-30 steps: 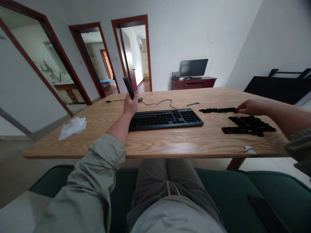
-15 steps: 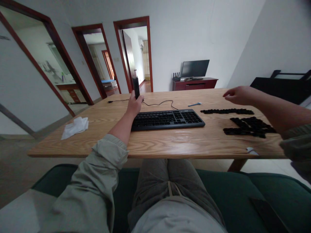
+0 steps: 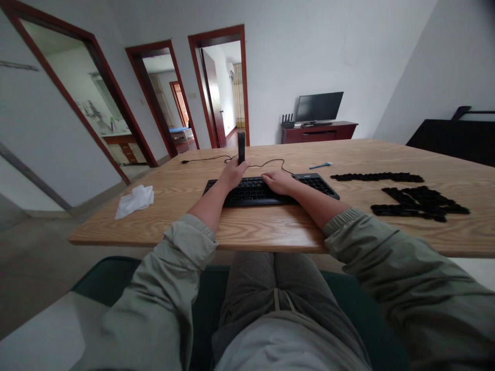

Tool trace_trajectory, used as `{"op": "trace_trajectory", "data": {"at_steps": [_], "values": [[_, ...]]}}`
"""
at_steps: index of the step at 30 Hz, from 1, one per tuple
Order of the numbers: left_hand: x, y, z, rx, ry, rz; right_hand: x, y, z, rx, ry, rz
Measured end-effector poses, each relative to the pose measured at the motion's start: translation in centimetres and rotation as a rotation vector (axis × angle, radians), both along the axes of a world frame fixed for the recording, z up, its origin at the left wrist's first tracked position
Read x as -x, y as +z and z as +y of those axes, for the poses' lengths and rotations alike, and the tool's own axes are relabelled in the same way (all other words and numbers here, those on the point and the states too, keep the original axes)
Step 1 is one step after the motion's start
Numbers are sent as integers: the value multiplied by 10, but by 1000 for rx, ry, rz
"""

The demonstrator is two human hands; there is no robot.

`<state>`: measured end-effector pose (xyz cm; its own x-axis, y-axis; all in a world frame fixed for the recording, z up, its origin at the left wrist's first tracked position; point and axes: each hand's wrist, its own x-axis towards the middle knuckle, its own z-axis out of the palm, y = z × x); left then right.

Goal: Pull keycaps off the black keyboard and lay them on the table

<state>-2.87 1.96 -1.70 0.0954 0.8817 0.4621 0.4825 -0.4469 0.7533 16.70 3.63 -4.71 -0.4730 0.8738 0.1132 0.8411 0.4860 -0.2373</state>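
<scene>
My left hand is closed around a slim black bar-shaped thing that points upward; its exact kind is unclear. The wrist rests over the left part of a black keyboard. My right hand lies over the middle of the keys, fingers curled together and pointing left. Whatever may be between those fingertips is hidden. Both forearms cover parts of the keyboard, and its dark cable runs behind it.
Small black pieces, possibly keycaps, lie in a row and a cluster on the right of the wooden table. A blue brush-like tool lies behind the keyboard. White tissue sits at the left.
My right hand has come left and down from above the black pieces onto the keyboard. My left hand still grips the black bar. The view has turned slightly left.
</scene>
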Motion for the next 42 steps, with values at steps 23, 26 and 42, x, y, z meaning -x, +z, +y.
{"op": "trace_trajectory", "data": {"at_steps": [23,26,42], "values": [[-19,-13,-10,-47,-68,446,-10,-1,-14,-34,93,125],[-19,-12,-10,-40,-95,420,-13,-1,-15,-28,157,452],[-11,5,-21,-215,-53,450,-24,16,-32,-40,-14,948]]}}
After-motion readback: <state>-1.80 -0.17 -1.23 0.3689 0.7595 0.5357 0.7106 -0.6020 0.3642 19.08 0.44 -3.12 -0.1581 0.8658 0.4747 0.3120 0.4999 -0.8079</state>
